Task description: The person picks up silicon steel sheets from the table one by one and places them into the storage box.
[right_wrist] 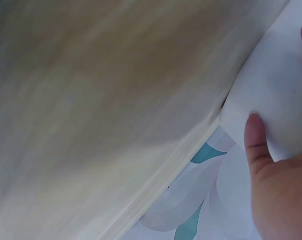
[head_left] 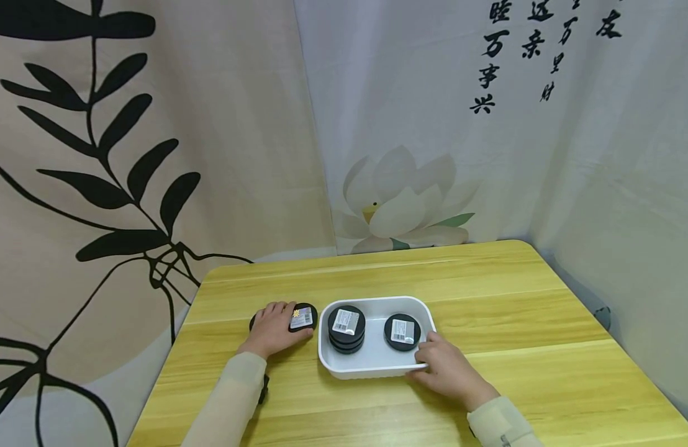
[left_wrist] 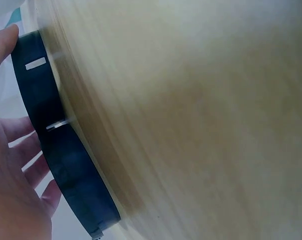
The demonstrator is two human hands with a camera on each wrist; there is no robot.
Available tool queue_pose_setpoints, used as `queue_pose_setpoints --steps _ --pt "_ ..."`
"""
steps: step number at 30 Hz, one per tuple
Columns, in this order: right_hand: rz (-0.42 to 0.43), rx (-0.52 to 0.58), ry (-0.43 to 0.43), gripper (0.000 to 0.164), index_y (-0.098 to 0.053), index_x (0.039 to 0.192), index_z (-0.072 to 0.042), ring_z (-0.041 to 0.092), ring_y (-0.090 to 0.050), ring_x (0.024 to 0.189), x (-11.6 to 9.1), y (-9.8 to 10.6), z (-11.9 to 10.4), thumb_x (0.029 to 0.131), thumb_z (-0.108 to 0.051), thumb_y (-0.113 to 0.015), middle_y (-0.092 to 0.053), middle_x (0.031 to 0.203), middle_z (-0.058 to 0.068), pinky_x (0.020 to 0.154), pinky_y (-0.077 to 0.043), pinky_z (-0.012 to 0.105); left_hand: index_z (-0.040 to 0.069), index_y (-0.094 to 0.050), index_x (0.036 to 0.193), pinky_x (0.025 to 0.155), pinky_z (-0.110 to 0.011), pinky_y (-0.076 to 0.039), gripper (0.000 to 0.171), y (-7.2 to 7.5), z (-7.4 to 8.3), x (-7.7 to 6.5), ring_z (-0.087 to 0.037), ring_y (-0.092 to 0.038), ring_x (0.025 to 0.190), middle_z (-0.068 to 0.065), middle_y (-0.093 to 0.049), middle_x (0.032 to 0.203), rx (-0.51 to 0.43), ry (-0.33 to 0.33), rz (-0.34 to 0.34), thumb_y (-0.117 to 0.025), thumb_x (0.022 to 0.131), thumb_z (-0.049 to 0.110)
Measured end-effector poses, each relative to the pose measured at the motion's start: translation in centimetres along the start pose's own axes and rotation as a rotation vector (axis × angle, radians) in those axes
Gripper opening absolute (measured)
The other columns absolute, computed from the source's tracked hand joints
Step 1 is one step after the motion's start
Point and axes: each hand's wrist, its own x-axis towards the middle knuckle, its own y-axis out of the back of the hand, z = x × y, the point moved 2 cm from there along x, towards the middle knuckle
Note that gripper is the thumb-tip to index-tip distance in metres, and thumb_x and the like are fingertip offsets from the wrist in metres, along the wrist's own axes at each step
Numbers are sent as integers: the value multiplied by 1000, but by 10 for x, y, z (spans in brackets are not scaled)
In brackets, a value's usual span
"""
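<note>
A white tray (head_left: 373,372) sits on the table with a stack of black round tins (head_left: 346,326) at its left and another black round tin (head_left: 402,332) at its right. My right hand (head_left: 450,375) grips the tray's near right corner; its thumb lies along the white wall (right_wrist: 283,90) in the right wrist view. Left of the tray, my left hand (head_left: 273,329) holds two black tins (head_left: 302,317) standing side by side. In the left wrist view their dark sides (left_wrist: 38,95) touch, and the fingers reach over them. Part of these tins is hidden under the hand.
The yellow wood-grain table (head_left: 545,347) extends around the tray, with its back edge close to a printed cloth (head_left: 405,124). A cloth with black leaf prints (head_left: 232,124) hangs at the left.
</note>
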Motion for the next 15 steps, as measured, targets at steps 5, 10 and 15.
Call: queue_pose_setpoints --steps 5,10,15 --pt "-8 6 -5 28 -53 59 -30 6 -38 75 0 0 0 68 -44 -76 -45 69 -21 61 -37 24 10 -40 137 95 -52 -25 95 -2 -2 1 -34 -36 120 -12 -44 130 3 5 -11 -52 69 75" --pt "-20 13 -11 28 -53 59 -29 7 -38 75 0 1 0 69 -43 -76 -45 69 -21 62 -37 24 11 -40 137 94 -52 -25 98 -4 -2 2 -34 -36 120 -13 -44 130 6 16 -24 -50 67 78" --pt "-29 14 -19 29 -52 58 -30 7 -38 76 0 0 0 69 -43 -76 -45 69 -20 63 -38 25 10 -41 136 94 -52 -24 100 -2 -1 3 -33 -36 119 -12 -45 130 9 26 -31 -51 65 80"
